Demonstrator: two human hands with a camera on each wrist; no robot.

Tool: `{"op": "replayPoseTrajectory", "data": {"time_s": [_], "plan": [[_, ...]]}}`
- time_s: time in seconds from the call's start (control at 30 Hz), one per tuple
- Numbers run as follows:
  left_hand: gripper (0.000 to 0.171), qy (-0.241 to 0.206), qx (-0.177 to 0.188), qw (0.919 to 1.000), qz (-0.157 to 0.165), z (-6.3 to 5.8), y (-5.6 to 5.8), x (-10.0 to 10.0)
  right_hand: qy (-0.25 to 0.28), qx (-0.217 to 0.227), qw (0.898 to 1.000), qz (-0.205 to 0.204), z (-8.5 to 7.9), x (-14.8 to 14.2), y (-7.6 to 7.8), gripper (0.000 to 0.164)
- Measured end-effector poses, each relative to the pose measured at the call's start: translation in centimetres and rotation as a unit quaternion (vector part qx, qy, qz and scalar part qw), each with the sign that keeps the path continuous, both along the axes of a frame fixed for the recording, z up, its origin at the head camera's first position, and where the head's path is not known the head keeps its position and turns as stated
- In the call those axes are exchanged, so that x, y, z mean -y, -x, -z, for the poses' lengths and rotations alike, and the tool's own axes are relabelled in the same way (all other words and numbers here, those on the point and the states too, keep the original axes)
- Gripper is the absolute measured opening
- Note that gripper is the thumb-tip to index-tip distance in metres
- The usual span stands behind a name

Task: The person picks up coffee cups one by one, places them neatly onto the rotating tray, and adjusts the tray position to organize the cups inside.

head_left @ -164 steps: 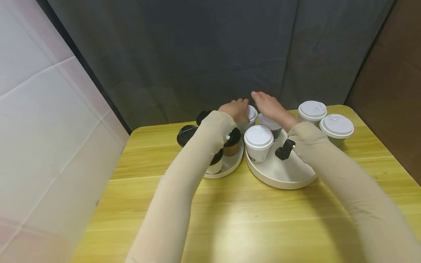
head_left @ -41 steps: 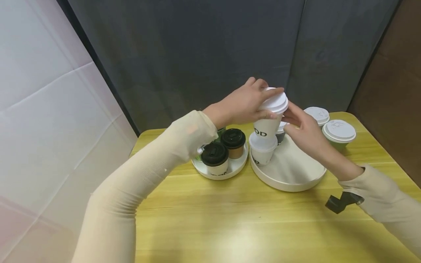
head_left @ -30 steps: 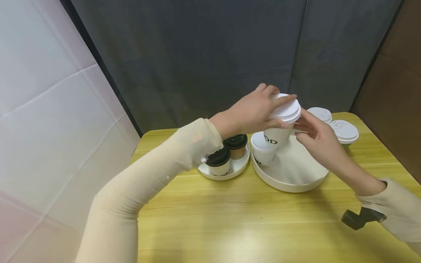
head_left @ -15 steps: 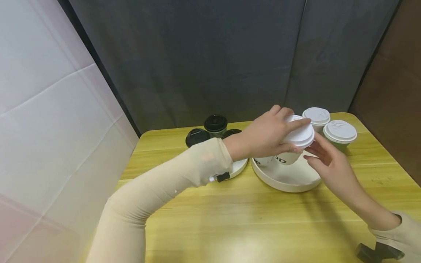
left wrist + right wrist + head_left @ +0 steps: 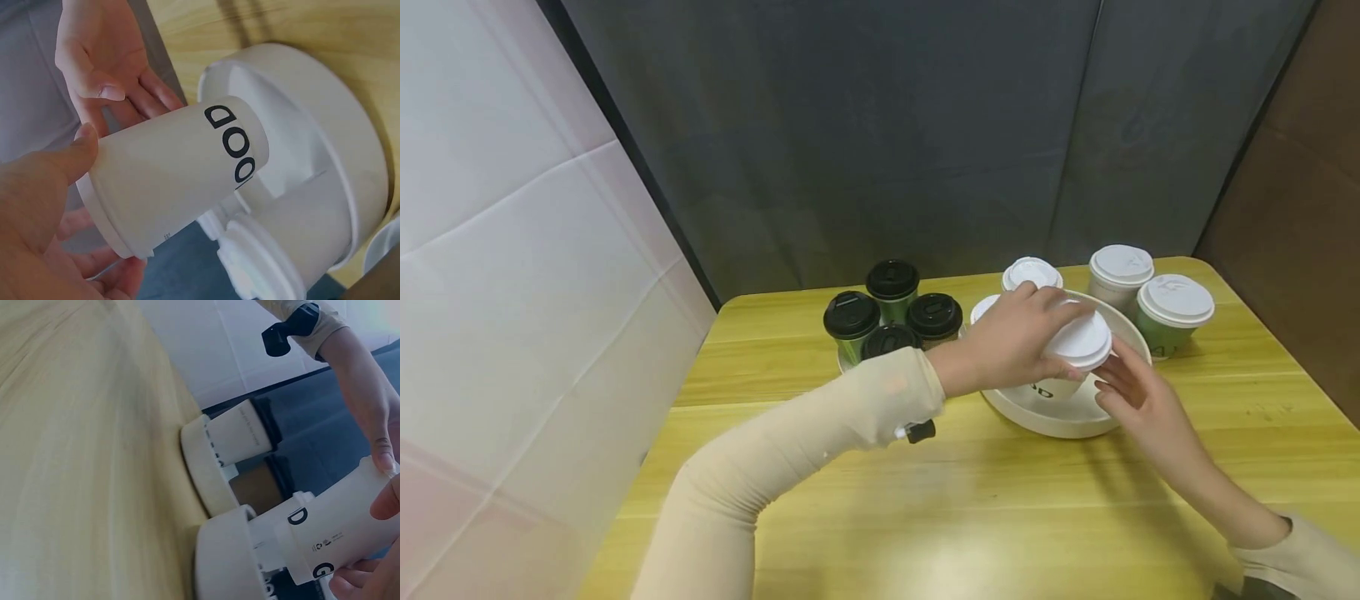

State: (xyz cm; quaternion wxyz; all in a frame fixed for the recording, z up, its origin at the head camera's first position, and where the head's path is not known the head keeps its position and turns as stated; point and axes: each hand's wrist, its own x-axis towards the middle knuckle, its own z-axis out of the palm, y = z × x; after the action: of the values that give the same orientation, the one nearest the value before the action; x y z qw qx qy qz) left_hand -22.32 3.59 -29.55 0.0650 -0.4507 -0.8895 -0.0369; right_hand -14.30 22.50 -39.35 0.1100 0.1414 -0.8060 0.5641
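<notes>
A white lidded paper cup [image 5: 1078, 342] with black letters is in my left hand [image 5: 1011, 337], which grips it at the lid, thumb on the near side and fingers over the far side. In the left wrist view the cup [image 5: 175, 169] is tilted, its base over the round white tray [image 5: 1052, 423]; whether the base touches the tray cannot be told. My right hand [image 5: 1150, 408] is at the cup's right side with loosely bent fingers, its thumb apart from the cup in the left wrist view. Another white-lidded cup [image 5: 300, 219] stands in that tray, partly hidden by my left hand in the head view.
Left of the tray stand several black-lidded cups [image 5: 891, 283] on a smaller round tray [image 5: 203, 462]. Behind and right are a white-lidded cup [image 5: 1120, 271] and a green one with a white lid [image 5: 1172, 312]. A dark curtain [image 5: 865, 142] closes the table's back edge.
The left hand has lifted a white cup from the back and carried it right, then lowered it toward the tray's front. The right hand has moved alongside, to the right and nearer.
</notes>
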Motion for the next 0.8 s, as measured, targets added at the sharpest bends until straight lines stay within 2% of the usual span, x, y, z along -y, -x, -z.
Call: {"op": "replayPoseTrajectory", "data": {"time_s": [0.33,0.8], "plan": [[0.073,-0.01,0.013,0.9998,-0.014,2.8,-0.2,0.0,-0.007,-0.006,1.0,-0.013,2.4,0.3,-0.1,0.071],[0.074,-0.003,0.04,0.9983,-0.043,5.5,-0.2,-0.2,-0.059,0.021,0.998,-0.008,3.8,0.3,0.2,0.068]]}}
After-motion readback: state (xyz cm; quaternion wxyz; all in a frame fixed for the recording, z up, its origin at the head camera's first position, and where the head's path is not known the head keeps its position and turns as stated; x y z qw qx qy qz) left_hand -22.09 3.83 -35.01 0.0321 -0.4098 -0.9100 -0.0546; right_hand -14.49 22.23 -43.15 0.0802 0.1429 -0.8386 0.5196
